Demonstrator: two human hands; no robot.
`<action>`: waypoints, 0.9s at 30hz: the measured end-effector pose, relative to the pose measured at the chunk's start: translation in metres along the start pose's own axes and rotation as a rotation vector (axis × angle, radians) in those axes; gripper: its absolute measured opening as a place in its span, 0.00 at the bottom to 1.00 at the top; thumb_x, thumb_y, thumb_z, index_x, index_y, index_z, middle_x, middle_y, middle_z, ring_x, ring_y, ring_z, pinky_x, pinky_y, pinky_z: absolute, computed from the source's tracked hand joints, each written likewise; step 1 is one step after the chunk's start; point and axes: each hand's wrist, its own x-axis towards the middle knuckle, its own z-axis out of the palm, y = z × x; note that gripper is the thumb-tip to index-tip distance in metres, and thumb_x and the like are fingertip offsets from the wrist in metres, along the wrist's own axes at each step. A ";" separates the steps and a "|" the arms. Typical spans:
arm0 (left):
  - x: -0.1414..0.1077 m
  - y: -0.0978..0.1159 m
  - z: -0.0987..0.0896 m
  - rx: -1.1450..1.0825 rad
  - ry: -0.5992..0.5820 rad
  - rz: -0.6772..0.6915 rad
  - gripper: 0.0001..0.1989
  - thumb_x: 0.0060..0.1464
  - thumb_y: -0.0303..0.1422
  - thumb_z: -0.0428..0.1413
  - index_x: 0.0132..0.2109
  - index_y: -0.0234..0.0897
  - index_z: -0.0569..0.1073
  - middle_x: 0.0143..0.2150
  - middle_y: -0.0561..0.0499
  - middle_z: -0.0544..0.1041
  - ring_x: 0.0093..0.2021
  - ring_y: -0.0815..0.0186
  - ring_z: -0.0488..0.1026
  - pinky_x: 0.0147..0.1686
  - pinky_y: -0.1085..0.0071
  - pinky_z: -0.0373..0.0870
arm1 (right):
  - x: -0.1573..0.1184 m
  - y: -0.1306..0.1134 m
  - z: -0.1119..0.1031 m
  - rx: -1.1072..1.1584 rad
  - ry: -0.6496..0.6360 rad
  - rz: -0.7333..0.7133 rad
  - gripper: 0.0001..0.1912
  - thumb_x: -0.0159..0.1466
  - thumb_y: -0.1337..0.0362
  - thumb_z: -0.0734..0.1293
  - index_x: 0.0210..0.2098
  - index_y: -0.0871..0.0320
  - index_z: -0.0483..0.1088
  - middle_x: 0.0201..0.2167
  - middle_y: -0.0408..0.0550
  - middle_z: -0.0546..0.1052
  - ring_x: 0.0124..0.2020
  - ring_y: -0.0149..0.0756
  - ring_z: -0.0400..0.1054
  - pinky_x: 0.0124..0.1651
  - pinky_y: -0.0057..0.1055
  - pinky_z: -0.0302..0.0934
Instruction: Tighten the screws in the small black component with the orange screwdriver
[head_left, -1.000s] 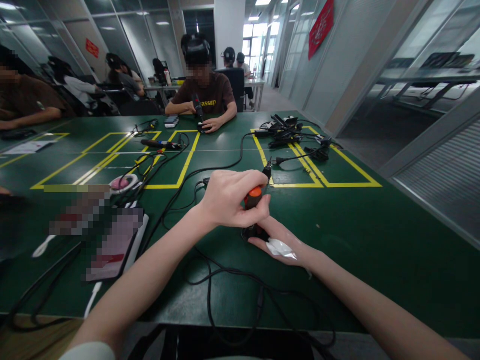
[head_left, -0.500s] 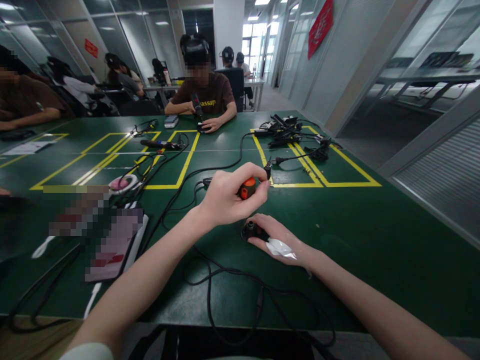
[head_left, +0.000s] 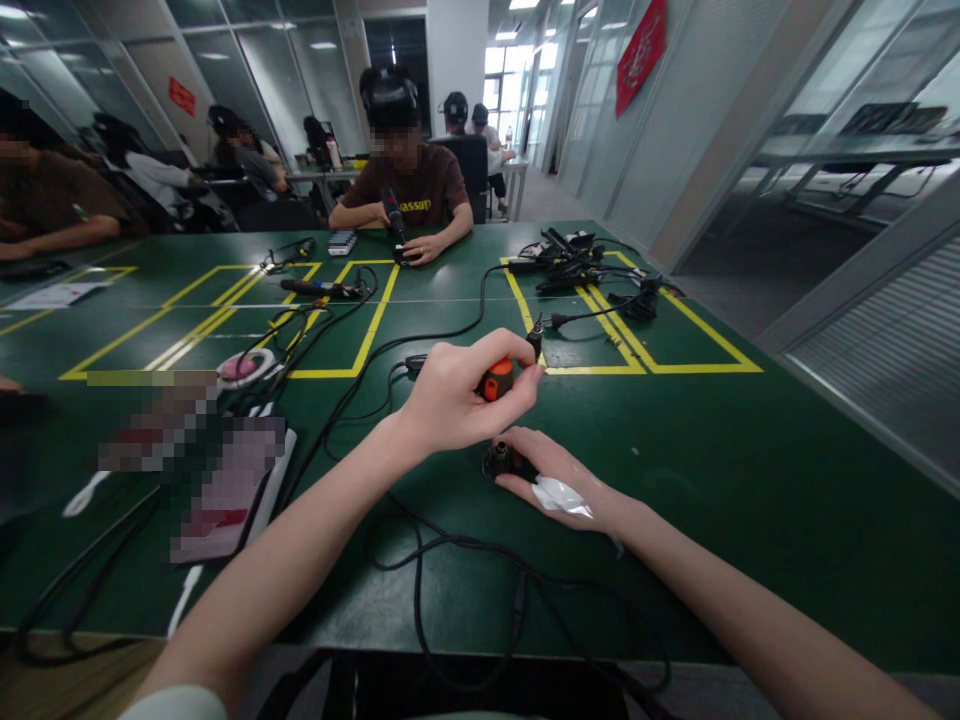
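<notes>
Left hand (head_left: 456, 395) has lifted the half-hidden tool (head_left: 499, 379) it grips; right hand (head_left: 556, 468) clasps a black part (head_left: 499, 458).

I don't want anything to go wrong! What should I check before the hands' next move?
1. Left hand gripping the orange-and-black tool: ok.
2. Right hand around the dark part with its metal top showing: ok.
3. Tool and dark part apart: ok, the metal top is uncovered.
4. Black pointed piece held by the left hand: cannot tell, fingers overlap it.
5. Table between the forearms free of cable: not ok, black cable loops there.
</notes>
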 end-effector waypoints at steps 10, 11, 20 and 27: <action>0.002 -0.001 -0.005 -0.030 -0.122 0.009 0.05 0.60 0.31 0.53 0.35 0.36 0.70 0.25 0.57 0.72 0.23 0.75 0.66 0.25 0.78 0.63 | 0.000 -0.002 -0.002 0.012 0.007 0.008 0.14 0.69 0.62 0.69 0.53 0.56 0.70 0.45 0.53 0.80 0.41 0.46 0.74 0.46 0.44 0.70; 0.003 -0.001 -0.006 -0.044 -0.135 0.007 0.05 0.59 0.30 0.52 0.35 0.36 0.70 0.25 0.57 0.72 0.22 0.75 0.65 0.25 0.78 0.63 | 0.000 -0.002 -0.002 0.013 0.007 0.004 0.14 0.69 0.62 0.69 0.52 0.57 0.70 0.44 0.53 0.80 0.40 0.46 0.74 0.46 0.44 0.69; 0.008 -0.003 -0.013 -0.025 -0.130 -0.028 0.07 0.59 0.30 0.58 0.32 0.35 0.72 0.20 0.61 0.67 0.19 0.79 0.59 0.22 0.80 0.56 | 0.001 -0.001 -0.001 0.000 -0.004 0.008 0.12 0.69 0.62 0.70 0.51 0.56 0.69 0.45 0.52 0.79 0.41 0.44 0.74 0.46 0.43 0.69; 0.007 -0.005 -0.011 0.008 -0.138 -0.061 0.13 0.60 0.32 0.58 0.28 0.36 0.67 0.18 0.63 0.61 0.17 0.79 0.55 0.21 0.79 0.53 | 0.000 0.000 0.000 0.000 -0.002 0.003 0.13 0.70 0.62 0.69 0.52 0.56 0.69 0.45 0.53 0.79 0.41 0.45 0.73 0.46 0.43 0.69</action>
